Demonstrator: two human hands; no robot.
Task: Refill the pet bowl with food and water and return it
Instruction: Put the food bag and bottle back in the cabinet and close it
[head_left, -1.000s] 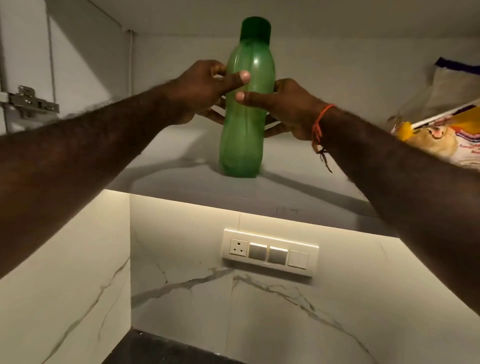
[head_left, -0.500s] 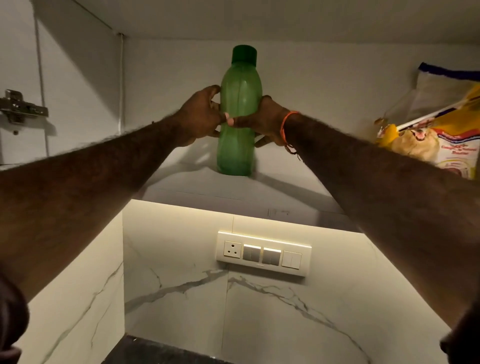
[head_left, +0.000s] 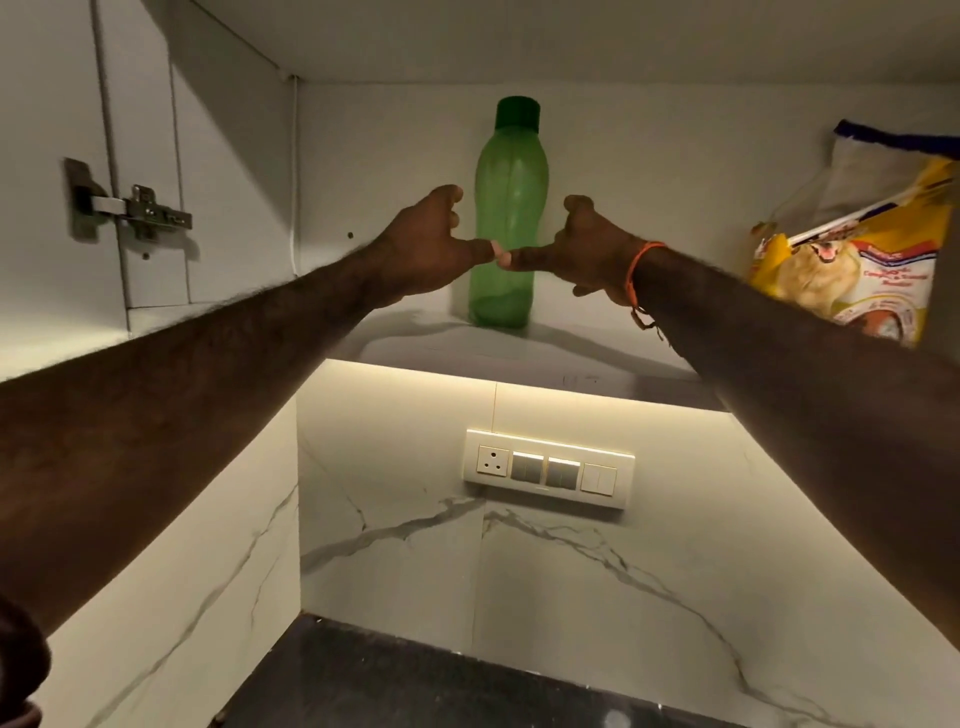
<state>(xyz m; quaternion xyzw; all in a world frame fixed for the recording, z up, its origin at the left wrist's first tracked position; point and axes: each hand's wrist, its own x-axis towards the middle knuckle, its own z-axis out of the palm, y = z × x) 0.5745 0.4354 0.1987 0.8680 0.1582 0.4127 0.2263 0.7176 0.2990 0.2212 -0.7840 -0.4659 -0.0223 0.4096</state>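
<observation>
Two hands reach up beside a green bottle on a shelf

The green bottle (head_left: 506, 223) stands upright on the cupboard shelf (head_left: 545, 348), its cap on. The left hand (head_left: 431, 244) is on its left side and the right hand (head_left: 587, 249) on its right. Both hands are loose and hold nothing, with the two thumbs almost meeting in front of the bottle. A yellow pet food bag (head_left: 852, 249) sits farther right on the same shelf

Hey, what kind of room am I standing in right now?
Most likely a home kitchen. An open wall cabinet holds a green bottle and a pet food bag on its shelf; below are a lit marble-look backsplash, a switch panel and a dark countertop.
</observation>
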